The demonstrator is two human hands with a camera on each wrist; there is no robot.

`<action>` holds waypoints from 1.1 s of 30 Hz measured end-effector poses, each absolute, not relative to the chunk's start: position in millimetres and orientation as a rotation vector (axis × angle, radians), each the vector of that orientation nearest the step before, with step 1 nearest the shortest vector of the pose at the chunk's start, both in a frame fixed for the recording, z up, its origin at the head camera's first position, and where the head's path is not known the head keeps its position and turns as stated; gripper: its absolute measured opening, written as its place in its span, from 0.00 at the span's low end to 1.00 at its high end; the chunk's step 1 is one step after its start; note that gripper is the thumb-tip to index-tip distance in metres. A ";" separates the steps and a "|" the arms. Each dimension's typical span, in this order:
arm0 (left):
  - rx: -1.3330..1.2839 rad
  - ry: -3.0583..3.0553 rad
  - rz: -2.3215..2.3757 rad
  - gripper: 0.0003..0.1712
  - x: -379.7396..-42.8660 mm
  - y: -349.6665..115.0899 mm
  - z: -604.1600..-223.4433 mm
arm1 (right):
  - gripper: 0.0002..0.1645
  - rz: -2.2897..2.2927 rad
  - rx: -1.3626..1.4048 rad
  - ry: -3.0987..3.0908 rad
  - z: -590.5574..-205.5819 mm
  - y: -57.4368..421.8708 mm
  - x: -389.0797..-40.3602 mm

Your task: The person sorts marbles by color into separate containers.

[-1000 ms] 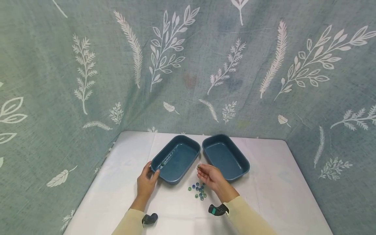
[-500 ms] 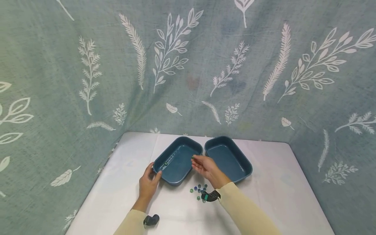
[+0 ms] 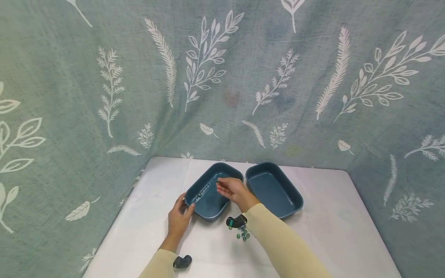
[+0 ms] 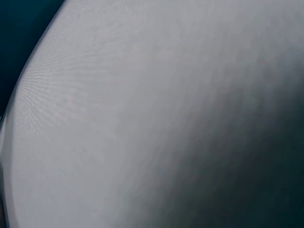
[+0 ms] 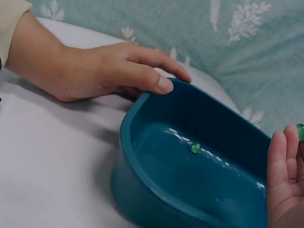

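Observation:
My left hand [image 3: 178, 222] grips the near-left rim of a blue plastic tub [image 3: 210, 208], thumb over the inside edge and fingers outside. One green glass marble [image 5: 195, 148] lies on that tub's floor. Above the same tub, my right hand [image 3: 232, 189] pinches another green marble [image 5: 300, 132] at its fingertips; the right wrist view shows it at the right edge. Several blue and green marbles [image 3: 243, 234] lie loose on the white cloth, partly hidden by the right wrist's camera. In the left wrist view only blurred cloth and a dark blue tub edge appear.
A second blue tub [image 3: 267, 185] stands right of the first, partly behind my right forearm; no marble shows in its visible part. The white-covered table [image 3: 333, 224] is bordered by a green leaf-patterned cloth [image 3: 222, 88] at the back and sides.
My right hand has moved left and away from me, from beside the loose marbles to over the left tub, carrying the green marble. My left hand keeps its grip on the rim.

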State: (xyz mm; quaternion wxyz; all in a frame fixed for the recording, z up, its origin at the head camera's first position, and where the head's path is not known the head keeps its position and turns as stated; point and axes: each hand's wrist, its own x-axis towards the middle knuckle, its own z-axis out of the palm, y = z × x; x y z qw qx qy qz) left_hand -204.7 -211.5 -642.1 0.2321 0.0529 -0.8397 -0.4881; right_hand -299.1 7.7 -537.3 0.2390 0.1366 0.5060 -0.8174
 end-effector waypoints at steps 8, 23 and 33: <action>0.138 -2.302 -1.348 0.33 -204.0 -209.4 -640.5 | 0.15 -2.162 0.359 1.433 -545.9 -20.1 -306.9; 0.116 -2.301 -1.294 0.32 -206.5 -213.9 -645.2 | 0.14 -2.006 0.422 1.513 -569.5 -53.5 -301.1; 0.136 -2.323 -1.312 0.32 -202.7 -212.9 -641.9 | 0.03 -2.098 0.660 1.542 -577.6 -67.6 -291.2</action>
